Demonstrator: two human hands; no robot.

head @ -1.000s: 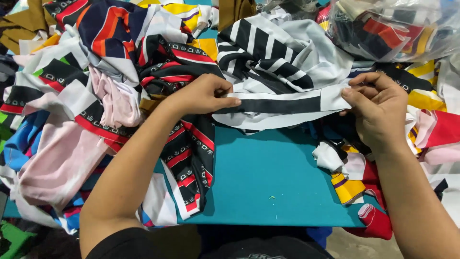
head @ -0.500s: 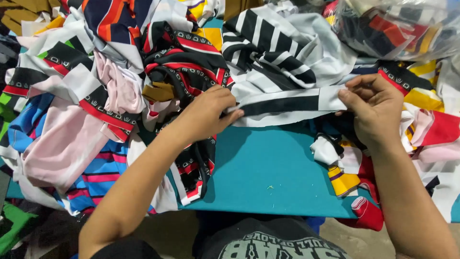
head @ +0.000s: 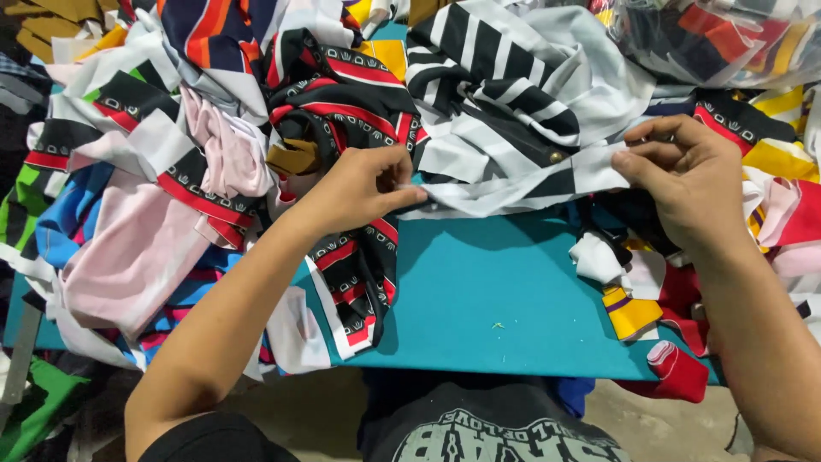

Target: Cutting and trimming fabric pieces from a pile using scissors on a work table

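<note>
A big teal worktop (head: pixel 513 291) sits under heaps of cloth. The biggest heap is on the left: a pink cloth (head: pixel 137 257), a blue striped cloth (head: pixel 64 214), and a black cloth with red bands (head: pixel 342 85) that hangs down to the front edge of the worktop. A clear plastic bag (head: pixel 735 34) full of bright cloth sits at the top right. A red and yellow pile (head: pixel 650 325) lies by the right edge.

In the middle, at the back of the worktop, is a black and white striped cloth (head: pixel 505 94). Its front edge is pulled flat between the 2 hands. The left hand (head: pixel 363 188) pinches the left end with thumb and fingers. The right hand (head: pixel 684 180) pinches the right end.
</note>
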